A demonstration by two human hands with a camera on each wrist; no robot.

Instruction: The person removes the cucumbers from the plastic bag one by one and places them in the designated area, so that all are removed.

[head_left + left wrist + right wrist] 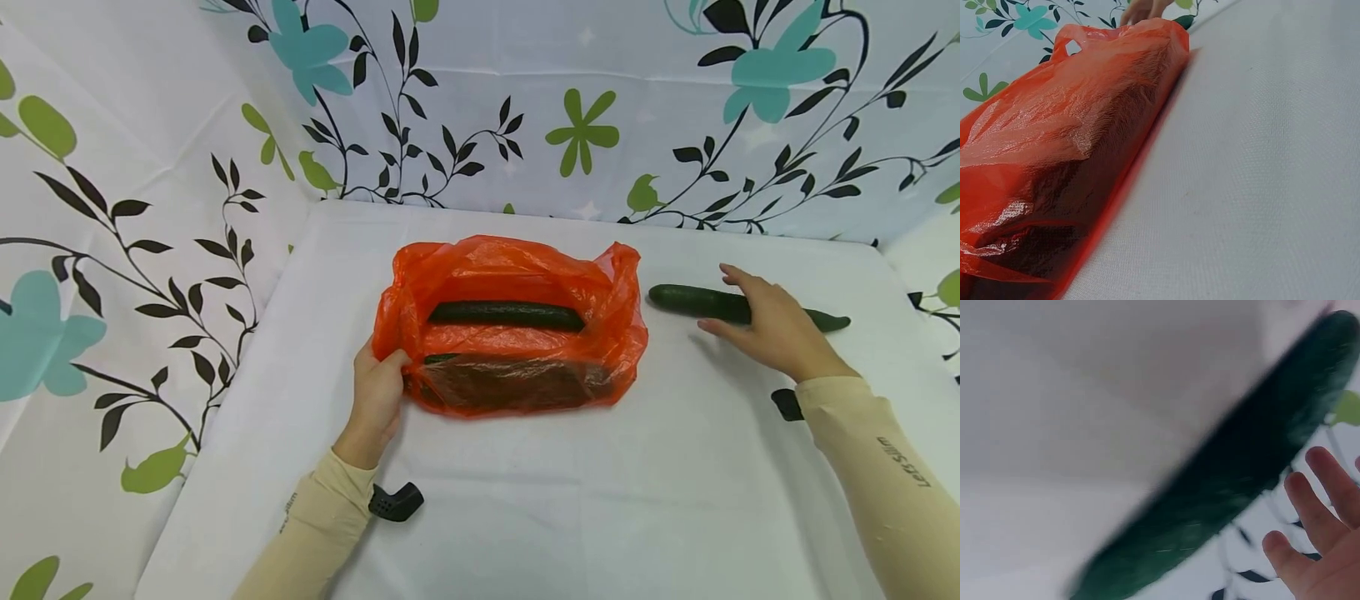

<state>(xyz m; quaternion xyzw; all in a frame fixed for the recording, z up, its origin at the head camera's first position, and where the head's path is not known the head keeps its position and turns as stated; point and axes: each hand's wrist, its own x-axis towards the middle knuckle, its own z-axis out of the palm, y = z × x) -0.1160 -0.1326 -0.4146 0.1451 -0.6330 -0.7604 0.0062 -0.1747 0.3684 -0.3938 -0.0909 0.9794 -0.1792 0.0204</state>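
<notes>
An orange-red plastic bag lies on the white table with its mouth facing me. One dark green cucumber shows inside it, and something dark, with a bit of green, shows through the film along the near side. My left hand grips the bag's left edge, thumb on top; its other fingers are mostly hidden. To the right of the bag lies another cucumber. Over it is my right hand, fingers spread. In the right wrist view the fingers stand apart from the cucumber, which looks blurred.
The table is covered in white cloth. A patterned curtain with leaves and flowers hangs behind it and along the left. A black wrist device sits at the left wrist, another at the right.
</notes>
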